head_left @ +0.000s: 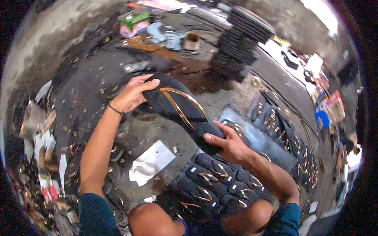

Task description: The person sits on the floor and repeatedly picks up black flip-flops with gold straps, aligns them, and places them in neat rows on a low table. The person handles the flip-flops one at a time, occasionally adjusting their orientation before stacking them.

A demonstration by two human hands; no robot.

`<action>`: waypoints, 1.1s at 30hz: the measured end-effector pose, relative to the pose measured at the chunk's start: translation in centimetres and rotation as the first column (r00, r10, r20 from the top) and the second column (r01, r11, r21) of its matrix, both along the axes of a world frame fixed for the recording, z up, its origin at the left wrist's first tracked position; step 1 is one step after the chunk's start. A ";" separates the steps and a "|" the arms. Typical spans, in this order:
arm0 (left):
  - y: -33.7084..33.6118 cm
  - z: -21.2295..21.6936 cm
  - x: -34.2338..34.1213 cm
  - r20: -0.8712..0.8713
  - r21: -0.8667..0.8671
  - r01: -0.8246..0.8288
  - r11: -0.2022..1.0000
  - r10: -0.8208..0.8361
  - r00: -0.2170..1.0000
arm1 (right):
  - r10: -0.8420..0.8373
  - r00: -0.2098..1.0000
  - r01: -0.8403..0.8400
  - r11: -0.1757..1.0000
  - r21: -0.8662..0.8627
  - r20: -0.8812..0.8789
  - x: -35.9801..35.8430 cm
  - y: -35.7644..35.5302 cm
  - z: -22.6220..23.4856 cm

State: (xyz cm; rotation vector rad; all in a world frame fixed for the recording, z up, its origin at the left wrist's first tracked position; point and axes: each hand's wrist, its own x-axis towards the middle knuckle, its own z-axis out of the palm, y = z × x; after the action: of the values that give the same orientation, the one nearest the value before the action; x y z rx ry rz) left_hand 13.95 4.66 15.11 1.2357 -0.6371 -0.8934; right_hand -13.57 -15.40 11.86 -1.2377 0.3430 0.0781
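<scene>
Holding a black sandal (pixel 182 112) with gold straps in the middle of the frame, the person keeps it between both hands. The left hand (pixel 132 94) lies with fingers spread over the toe end at the upper left, and the right hand (pixel 228 146) closes around the heel end, thumb on top. To handle it well, I think the two ends should stay supported so the sole does not bend, and the straps should stay facing up. Below it, in the lower middle, a row of similar black sandals (pixel 214 183) rests by the knees. A white paper (pixel 151 161) lies on the dark floor (pixel 84 106). The underside of the sandal is hidden, and the stacked dark things (pixel 240 37) at the upper right are hard to make out.
</scene>
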 end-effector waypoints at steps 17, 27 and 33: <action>-41.0 -11.4 -29.5 -0.160 -0.187 0.447 0.875 -0.476 0.865 | -0.919 0.358 0.933 0.343 -0.113 0.166 -33.3 -29.1 -6.8; -43.4 -29.9 -31.8 0.138 0.578 0.197 0.792 -0.333 0.933 | -0.927 0.352 0.843 0.375 -0.384 -0.133 -34.7 -34.0 -28.6; -45.4 -31.9 -31.6 0.597 0.650 -0.076 0.756 -0.446 0.666 | -0.967 0.252 0.634 0.182 -0.751 -0.021 -34.8 -34.2 -31.3</action>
State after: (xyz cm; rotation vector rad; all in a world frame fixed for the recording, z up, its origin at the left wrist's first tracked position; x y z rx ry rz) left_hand -17.62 -40.69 -16.78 2.2407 -1.1933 -0.7924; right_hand -48.39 -49.62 -19.45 -1.4760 1.6775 -0.8144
